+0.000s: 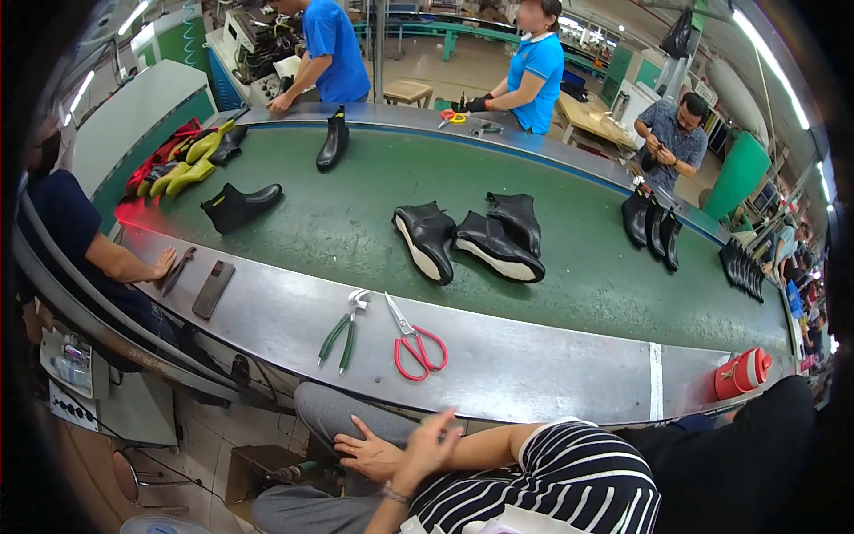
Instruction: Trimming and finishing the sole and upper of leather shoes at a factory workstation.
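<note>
My right hand [372, 456] rests open, fingers spread, on my grey-trousered thigh. Across my right wrist and forearm lies my left hand [431, 445]; its fingers are apart, partly bent, and hold nothing I can see. A bracelet circles the left wrist. On the metal ledge just beyond are red-handled scissors [415, 343], blades pointing away, and green-handled pincers [343, 334] beside them. Past the ledge, a black ankle boot [425, 240] lies on its side on the green conveyor belt [329, 240], near a second black boot [498, 249] with a pale sole and a third black boot [519, 218].
Left on the ledge lie a phone [213, 290] and a dark tool [179, 271] near a co-worker's hand [163, 265]. A red jug [743, 374] stands at the right. More boots [334, 141] and yellow-green shoe forms [191, 173] are on the belt. Several people work around it.
</note>
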`<state>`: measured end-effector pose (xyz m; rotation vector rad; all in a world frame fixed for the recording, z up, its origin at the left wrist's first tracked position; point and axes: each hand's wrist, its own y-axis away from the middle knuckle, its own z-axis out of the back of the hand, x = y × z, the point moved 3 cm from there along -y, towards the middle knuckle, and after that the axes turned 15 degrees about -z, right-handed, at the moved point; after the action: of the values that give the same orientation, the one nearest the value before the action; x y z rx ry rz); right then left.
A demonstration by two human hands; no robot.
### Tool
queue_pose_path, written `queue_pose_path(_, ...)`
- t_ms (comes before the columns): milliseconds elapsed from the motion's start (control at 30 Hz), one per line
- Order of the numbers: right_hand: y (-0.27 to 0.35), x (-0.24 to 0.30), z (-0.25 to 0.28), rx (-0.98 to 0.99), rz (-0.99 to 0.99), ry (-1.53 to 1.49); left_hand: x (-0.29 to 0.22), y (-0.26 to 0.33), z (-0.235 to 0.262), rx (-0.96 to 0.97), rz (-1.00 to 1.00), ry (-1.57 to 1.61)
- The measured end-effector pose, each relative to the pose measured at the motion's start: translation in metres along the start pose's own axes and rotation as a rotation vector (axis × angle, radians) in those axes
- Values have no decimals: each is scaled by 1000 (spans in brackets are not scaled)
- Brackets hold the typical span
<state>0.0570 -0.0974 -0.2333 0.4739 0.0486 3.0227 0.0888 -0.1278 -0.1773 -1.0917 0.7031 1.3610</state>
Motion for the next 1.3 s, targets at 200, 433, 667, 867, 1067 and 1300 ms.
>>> queue_pose_path(200, 1, 4, -23, -319, 203, -238, 61, 16, -17, 25, 177, 444)
queue_pose_path(433, -15, 31, -129, 330, -54, -739, 71, 31, 3, -145, 305, 807)
queue_pose_path(667, -6, 31, -111, 221, 75, -79, 56, 41, 8, -270, 116, 489)
queue_pose_path(867, -5, 37, -75, 137, 197, -130, 51, 46, 13, -277, 42, 405)
queue_pose_path(1067, 1, 38, -77, 184, 192, -136, 49, 46, 7, -265, 7, 401)
queue_pose_path(1300, 2, 34, -70, 175, 218, -97, 49, 46, 8, -259, -5, 360)
